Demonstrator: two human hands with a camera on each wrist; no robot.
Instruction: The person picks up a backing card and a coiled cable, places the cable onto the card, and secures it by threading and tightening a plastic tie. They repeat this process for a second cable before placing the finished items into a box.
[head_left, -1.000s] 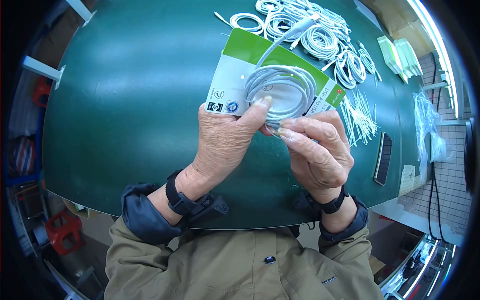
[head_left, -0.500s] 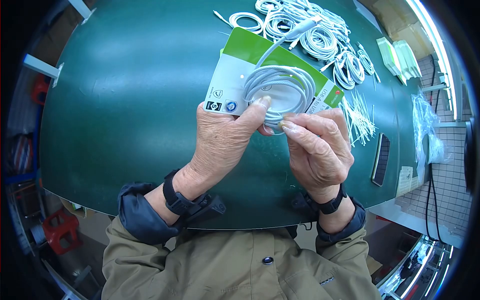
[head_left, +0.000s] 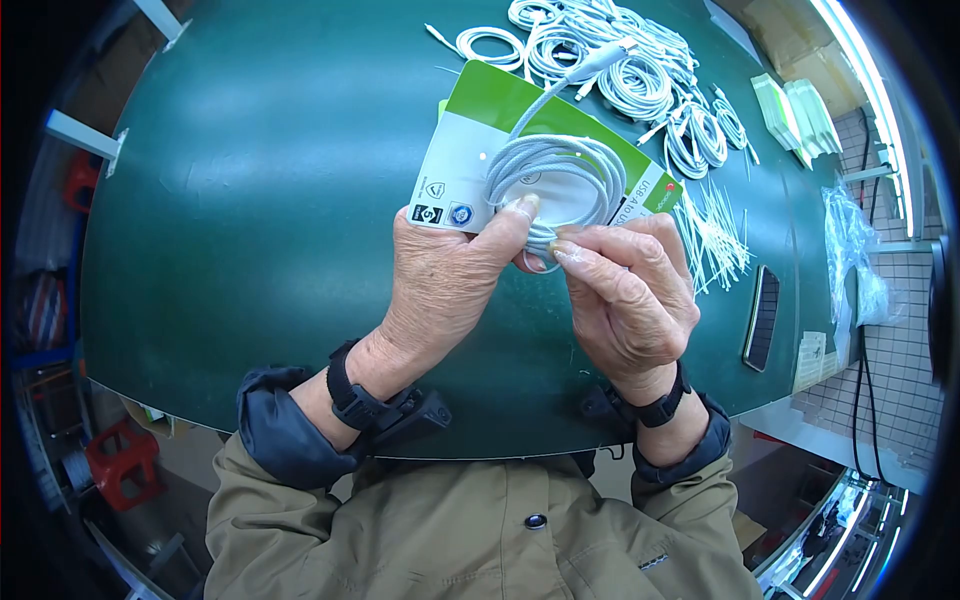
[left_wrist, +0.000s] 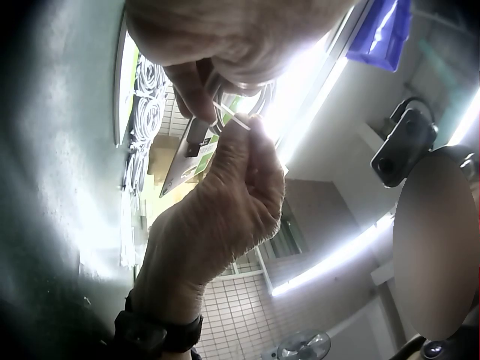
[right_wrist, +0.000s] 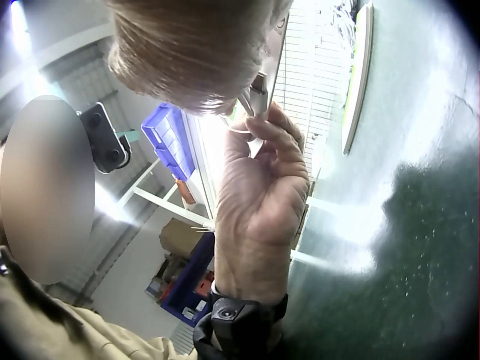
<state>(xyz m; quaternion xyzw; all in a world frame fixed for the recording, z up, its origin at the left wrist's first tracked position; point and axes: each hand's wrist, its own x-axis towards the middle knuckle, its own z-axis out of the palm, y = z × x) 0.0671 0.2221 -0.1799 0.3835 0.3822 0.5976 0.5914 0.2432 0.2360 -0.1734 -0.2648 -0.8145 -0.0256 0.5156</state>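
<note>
My left hand (head_left: 445, 265) grips a green-and-white packaging card (head_left: 455, 150) over the table, its thumb pressing a coiled braided cable (head_left: 602, 165) against the card's face. One end of the cable stands up past the card's top edge with its connector (head_left: 600, 58). At the coil's lower edge, the thumb and index finger of my right hand (head_left: 640, 300) pinch a thin white cable tie (left_wrist: 238, 121), which shows best in the left wrist view. In the right wrist view my left hand (right_wrist: 191, 56) hides most of the card and coil.
A heap of coiled white cables (head_left: 640, 88) lies at the back of the green table (head_left: 250, 220). Loose white cable ties (head_left: 715, 240) and a phone (head_left: 763, 318) lie to the right. Beyond them are stacked cards (head_left: 800, 115) and clear plastic bags (head_left: 850, 255).
My right hand has shifted slightly left along the coil's lower edge, fingertips still pinched. The left hand, card and coil stay almost in place.
</note>
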